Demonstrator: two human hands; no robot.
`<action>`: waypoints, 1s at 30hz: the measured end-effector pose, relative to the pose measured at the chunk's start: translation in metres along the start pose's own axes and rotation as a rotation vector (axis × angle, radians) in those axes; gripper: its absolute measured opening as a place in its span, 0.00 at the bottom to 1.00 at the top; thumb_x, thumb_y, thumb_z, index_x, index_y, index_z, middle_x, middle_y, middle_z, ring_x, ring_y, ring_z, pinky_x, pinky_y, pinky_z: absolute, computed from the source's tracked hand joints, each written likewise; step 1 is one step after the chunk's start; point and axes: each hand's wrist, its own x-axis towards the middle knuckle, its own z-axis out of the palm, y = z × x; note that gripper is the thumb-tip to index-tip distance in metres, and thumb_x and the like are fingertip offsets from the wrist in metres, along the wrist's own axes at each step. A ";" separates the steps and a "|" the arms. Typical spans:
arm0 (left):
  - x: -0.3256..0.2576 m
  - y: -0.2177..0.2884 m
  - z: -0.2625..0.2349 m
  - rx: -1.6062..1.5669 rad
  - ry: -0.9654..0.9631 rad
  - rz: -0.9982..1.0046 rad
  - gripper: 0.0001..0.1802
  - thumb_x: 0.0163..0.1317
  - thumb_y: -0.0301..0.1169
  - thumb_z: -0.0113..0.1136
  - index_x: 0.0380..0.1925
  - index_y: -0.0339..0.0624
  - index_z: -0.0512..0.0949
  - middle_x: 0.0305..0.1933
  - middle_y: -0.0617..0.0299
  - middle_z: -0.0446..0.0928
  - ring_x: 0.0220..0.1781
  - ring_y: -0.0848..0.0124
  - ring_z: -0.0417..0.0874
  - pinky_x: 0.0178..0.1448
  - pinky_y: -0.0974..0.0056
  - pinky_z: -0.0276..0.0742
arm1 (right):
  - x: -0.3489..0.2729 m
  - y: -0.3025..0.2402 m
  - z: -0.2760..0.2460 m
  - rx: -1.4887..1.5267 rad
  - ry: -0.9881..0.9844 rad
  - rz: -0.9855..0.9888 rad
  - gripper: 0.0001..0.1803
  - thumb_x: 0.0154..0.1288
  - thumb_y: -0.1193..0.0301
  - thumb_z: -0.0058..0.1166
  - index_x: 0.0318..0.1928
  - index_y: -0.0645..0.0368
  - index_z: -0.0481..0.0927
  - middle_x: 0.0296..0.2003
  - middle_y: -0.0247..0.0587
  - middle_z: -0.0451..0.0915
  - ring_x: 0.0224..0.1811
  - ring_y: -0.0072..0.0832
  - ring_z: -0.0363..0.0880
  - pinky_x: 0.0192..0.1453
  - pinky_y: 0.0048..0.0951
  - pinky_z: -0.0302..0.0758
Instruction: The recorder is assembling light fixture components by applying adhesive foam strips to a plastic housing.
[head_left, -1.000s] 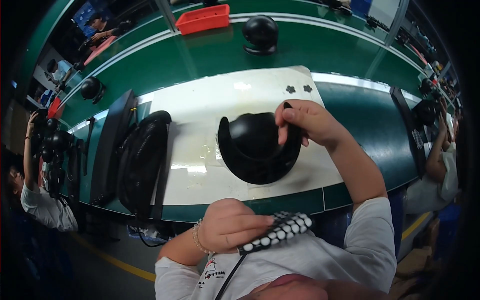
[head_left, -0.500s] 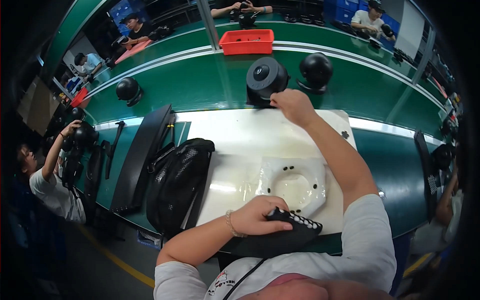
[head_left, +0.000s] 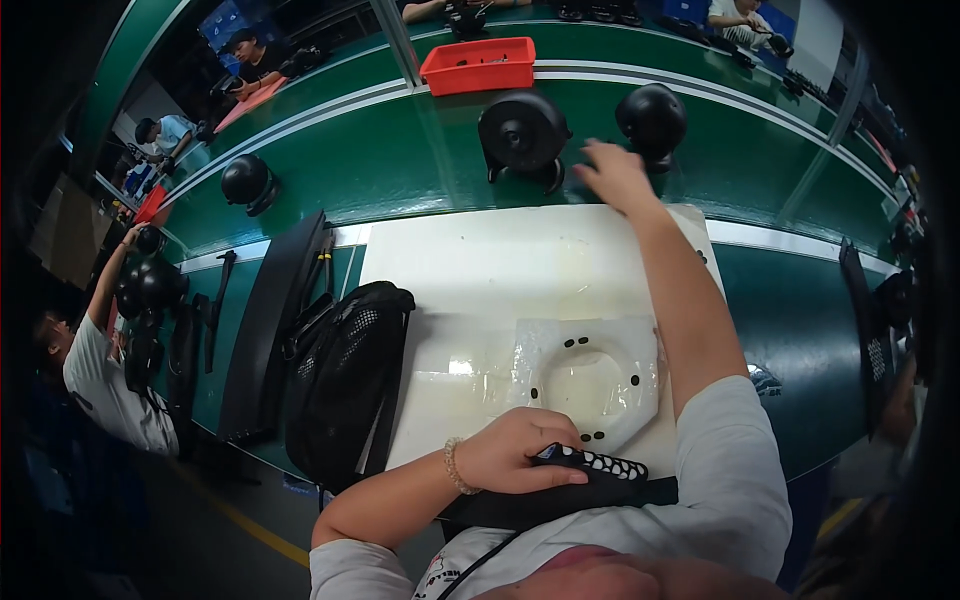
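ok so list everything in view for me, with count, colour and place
co-workers: at least 5, mixed clothing, left and far sides
red bins: at least 2, red, top centre and far left
green surface: colour green, beyond and beside the board
round units: 3, black, beyond the board; more by the left co-worker
board: 1, white, centre
ring-shaped pad: 1, white with black dots, board's near right
mesh bag: 1, black, board's left edge
long panel: 1, black, left of bag
dotted piece: 1, black with white dots, near edge
left grip: 1, bare, holding dotted piece
right grip: 1, bare, open near right-hand round unit
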 end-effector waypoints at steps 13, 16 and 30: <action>0.001 -0.009 0.007 0.043 0.061 0.126 0.15 0.50 0.33 0.64 0.29 0.32 0.73 0.30 0.53 0.74 0.31 0.56 0.76 0.34 0.62 0.71 | 0.008 0.098 0.015 -0.424 -0.041 0.379 0.27 0.63 0.48 0.38 0.43 0.61 0.74 0.41 0.51 0.76 0.43 0.49 0.75 0.45 0.44 0.73; -0.004 -0.008 0.006 0.094 0.049 0.067 0.17 0.51 0.35 0.63 0.30 0.31 0.73 0.30 0.52 0.74 0.32 0.56 0.76 0.34 0.62 0.71 | -0.005 0.094 0.007 -0.364 0.050 0.309 0.24 0.64 0.51 0.39 0.42 0.61 0.74 0.40 0.51 0.75 0.42 0.49 0.75 0.44 0.43 0.73; -0.009 0.007 0.003 0.155 0.087 0.101 0.11 0.46 0.28 0.67 0.26 0.36 0.75 0.27 0.55 0.77 0.28 0.60 0.78 0.31 0.65 0.72 | -0.160 -0.062 -0.172 1.449 0.181 0.351 0.13 0.66 0.64 0.40 0.43 0.61 0.68 0.22 0.31 0.72 0.22 0.15 0.67 0.27 0.14 0.63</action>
